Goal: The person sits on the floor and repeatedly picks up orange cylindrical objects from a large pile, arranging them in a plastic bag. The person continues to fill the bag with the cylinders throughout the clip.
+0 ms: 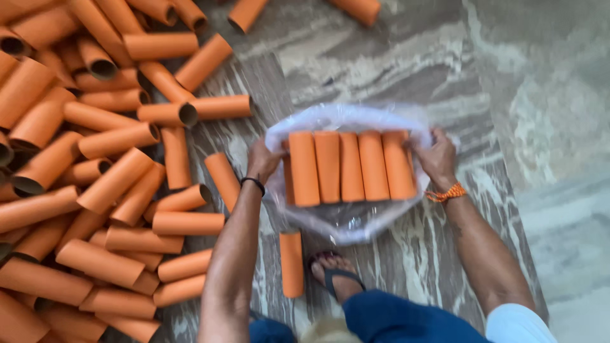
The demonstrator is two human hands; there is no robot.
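On a grey marbled floor, my left hand and right hand clamp a row of orange tubes over a clear plastic bag; a loose tube pile lies left.

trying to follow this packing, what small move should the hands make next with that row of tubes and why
Probably press the row together and ease it deeper into the clear plastic bag. The left hand and right hand grip the two ends of a row of orange cardboard tubes lying side by side at the bag's open mouth, so the row looks only partly in.
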